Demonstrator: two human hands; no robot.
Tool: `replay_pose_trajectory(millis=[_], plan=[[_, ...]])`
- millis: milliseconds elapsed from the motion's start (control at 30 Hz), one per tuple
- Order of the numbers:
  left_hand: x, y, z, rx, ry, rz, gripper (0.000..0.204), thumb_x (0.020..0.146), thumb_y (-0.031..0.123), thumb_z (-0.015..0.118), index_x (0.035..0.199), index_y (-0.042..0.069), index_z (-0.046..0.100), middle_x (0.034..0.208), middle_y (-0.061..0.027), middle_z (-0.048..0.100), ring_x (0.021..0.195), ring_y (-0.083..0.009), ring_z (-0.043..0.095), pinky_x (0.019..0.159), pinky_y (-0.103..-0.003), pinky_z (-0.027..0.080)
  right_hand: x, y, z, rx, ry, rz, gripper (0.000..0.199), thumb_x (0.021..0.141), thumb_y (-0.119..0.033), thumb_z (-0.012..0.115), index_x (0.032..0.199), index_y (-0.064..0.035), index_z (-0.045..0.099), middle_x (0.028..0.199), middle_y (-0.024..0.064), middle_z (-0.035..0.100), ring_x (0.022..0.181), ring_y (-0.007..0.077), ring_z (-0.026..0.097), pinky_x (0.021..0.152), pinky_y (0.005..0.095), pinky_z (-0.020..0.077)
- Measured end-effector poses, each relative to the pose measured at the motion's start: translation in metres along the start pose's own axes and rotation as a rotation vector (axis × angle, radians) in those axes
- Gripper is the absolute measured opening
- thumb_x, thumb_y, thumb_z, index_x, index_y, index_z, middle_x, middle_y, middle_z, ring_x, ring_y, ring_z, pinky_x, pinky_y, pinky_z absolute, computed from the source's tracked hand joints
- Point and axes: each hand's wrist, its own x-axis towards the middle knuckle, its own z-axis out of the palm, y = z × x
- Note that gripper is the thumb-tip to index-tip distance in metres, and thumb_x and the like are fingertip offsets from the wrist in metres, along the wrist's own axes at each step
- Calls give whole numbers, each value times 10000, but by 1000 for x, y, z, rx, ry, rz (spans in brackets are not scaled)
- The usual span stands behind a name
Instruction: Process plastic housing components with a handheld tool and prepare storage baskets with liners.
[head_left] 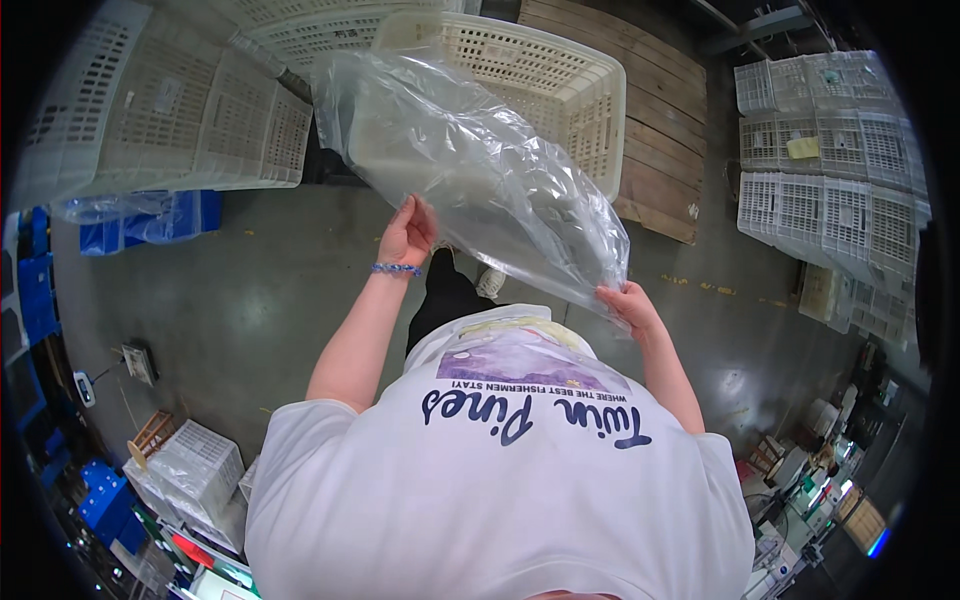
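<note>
A large clear plastic bag is stretched slantwise in front of me, its far left end draped over the near side of a cream perforated plastic crate. With closed fingers, my left hand grips the bag's near edge; a blue beaded bracelet is on that wrist. My right hand pinches the bag's lower right corner between thumb and fingers, lower and closer to my body. Through the film the crate's near wall shows only hazily.
Under the crate lies a wooden pallet. Tall cream crate stacks stand at the left, with blue bins beside them. More white crate stacks rise at the right. Grey floor surrounds my feet.
</note>
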Motion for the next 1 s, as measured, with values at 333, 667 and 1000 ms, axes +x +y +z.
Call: replay_pose_trajectory(millis=[333,667,1000], plan=[[-88,-45,79,909,-234,353,114,849,126,618,780,36,631,666,-14,589,586,-93,553,551,-216,459,-42,-88,121,-697,90,-1122,532,688,-112,744,1165,-78,511,1140,72,545,1058,219,527,841,334,448],[-105,-34,92,974,-254,498,294,756,164,736,601,73,504,550,30,501,464,-28,433,418,-184,336,-32,-123,181,-401,-225,-885,148,775,-83,675,881,-3,609,750,59,635,649,92,585,615,229,473],[-80,-11,93,970,-208,472,386,742,202,751,549,98,433,508,45,439,447,-23,411,399,-186,309,-14,-155,189,-430,-259,-1095,184,752,-127,699,873,-38,592,753,39,610,700,140,591,620,269,467]])
